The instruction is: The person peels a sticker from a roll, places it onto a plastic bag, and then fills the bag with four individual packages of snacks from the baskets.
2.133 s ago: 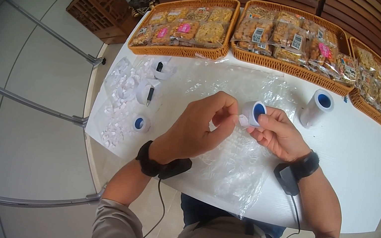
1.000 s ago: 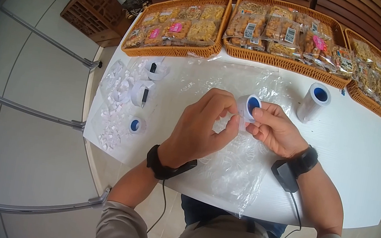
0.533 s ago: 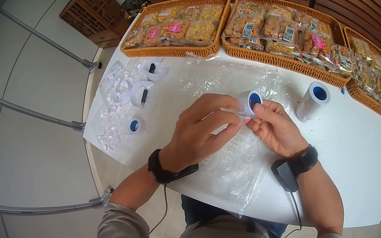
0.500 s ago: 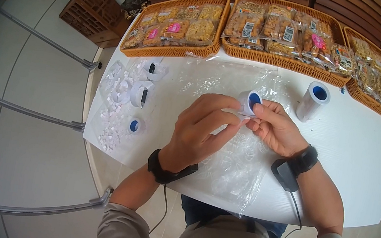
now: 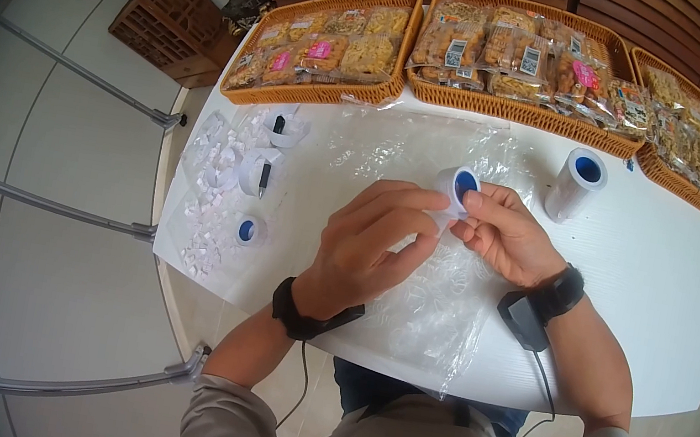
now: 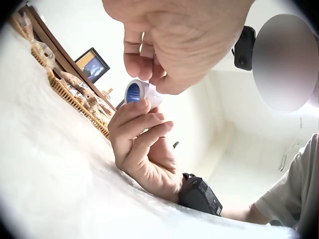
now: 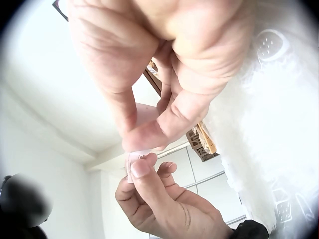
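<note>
In the head view, my right hand [image 5: 513, 238] grips a small white label roll [image 5: 446, 182] with a blue core, thumb at the core's opening. My left hand [image 5: 363, 241] is at the roll's left side, index finger against it. The right wrist view shows the left thumb and a finger pinching the loose end of the label strip [image 7: 131, 171] just below the right fingertips. From the left wrist, the roll [image 6: 153, 94] sits between both sets of fingertips, its blue inside facing left. A thin plastic sheet [image 5: 434, 325] lies on the table beneath the hands.
A taller wrapped stack of rolls [image 5: 568, 198] stands to the right. Left lie paper scraps [image 5: 203, 236], a small roll [image 5: 253, 230], curled strips and a black pen [image 5: 264, 178]. Wicker baskets [image 5: 316, 91] of packaged snacks line the table's back edge.
The left hand's fingers have shifted along the strip and moved closer against the roll. The right hand keeps its grip on the roll, slightly left of where it was.
</note>
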A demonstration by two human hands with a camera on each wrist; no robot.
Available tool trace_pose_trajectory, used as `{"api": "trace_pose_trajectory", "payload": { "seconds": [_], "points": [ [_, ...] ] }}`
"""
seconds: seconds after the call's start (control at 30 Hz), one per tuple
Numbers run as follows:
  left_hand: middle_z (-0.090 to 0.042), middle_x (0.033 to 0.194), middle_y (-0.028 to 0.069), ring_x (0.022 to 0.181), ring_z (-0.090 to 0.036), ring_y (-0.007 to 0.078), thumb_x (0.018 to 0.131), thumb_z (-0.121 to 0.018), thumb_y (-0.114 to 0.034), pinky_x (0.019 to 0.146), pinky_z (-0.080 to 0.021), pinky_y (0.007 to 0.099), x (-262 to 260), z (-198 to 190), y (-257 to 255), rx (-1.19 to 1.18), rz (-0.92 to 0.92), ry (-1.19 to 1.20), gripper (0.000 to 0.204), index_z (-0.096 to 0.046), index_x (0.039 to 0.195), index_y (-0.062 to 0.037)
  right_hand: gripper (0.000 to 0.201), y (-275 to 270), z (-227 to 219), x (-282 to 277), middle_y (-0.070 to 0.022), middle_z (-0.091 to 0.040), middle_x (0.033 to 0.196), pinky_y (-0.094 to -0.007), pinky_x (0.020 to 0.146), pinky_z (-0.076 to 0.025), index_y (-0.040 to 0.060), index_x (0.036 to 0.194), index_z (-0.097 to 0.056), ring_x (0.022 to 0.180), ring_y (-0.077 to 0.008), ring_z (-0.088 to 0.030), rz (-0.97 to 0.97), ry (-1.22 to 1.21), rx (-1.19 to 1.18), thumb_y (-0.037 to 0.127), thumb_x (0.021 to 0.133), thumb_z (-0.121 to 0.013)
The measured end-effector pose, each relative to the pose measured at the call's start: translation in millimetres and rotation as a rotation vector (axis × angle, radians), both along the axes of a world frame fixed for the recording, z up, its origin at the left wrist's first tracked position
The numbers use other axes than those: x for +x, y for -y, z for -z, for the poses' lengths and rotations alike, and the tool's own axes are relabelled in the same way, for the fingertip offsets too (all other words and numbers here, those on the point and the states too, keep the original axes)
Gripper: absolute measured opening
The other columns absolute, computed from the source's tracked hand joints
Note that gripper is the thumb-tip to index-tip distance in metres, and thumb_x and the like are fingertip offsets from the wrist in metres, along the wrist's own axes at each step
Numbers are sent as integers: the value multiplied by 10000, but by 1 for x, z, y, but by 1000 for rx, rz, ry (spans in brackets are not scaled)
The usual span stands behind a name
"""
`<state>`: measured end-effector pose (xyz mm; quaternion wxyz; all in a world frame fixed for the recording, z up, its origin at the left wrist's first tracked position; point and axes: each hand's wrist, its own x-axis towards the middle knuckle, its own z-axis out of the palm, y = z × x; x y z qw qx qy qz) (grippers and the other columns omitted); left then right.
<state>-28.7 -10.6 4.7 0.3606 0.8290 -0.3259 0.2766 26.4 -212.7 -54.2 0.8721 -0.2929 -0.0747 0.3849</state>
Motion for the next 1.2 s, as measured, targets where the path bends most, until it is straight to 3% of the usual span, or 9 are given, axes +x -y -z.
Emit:
{"api": "trace_pose_trajectory", "payload": {
  "seconds": [0.17, 0.47, 0.77, 0.97, 1.2],
  "points": [
    [-688, 1007, 98, 900, -661, 282, 719, -747, 80, 762, -545, 335, 1, 0, 1, -64, 1, -113, 228, -623, 865, -45, 230, 0, -2, -1, -136, -716, 922, -178, 652, -573, -26, 1081, -668, 721, -87, -673, 17, 0, -29, 175, 969, -672],
    [-701, 936, 98, 850, -664, 240, 706, -761, 113, 751, -533, 309, 3, 3, 1, -38, -5, -44, 241, -632, 848, -33, 242, -2, 0, -1, -128, -713, 924, -180, 651, -569, -31, 1089, -665, 723, -83, -665, 30, 13, -50, 177, 966, -676],
    [-706, 880, 77, 842, -661, 246, 723, -749, 114, 783, -530, 341, 6, -5, -3, -6, -36, -27, 225, -640, 848, -38, 240, -2, -1, 0, -129, -716, 932, -185, 654, -567, -29, 1084, -665, 729, -89, -665, -5, 46, -65, 178, 962, -682],
    [-683, 852, 65, 845, -645, 266, 718, -747, 71, 771, -529, 351, 7, -4, -5, -58, -27, -149, 197, -637, 830, -48, 248, -2, -1, 0, -126, -718, 929, -186, 645, -565, -28, 1086, -666, 733, -90, -668, -6, 61, -77, 182, 957, -690],
    [-711, 943, 75, 886, -653, 224, 679, -802, 63, 790, -525, 328, -4, -13, -11, 1, -15, -109, 221, -661, 797, -60, 258, -2, 0, 0, -129, -716, 930, -188, 642, -565, -33, 1093, -666, 732, -90, -667, 10, 40, -76, 185, 957, -690]
  ]
}}
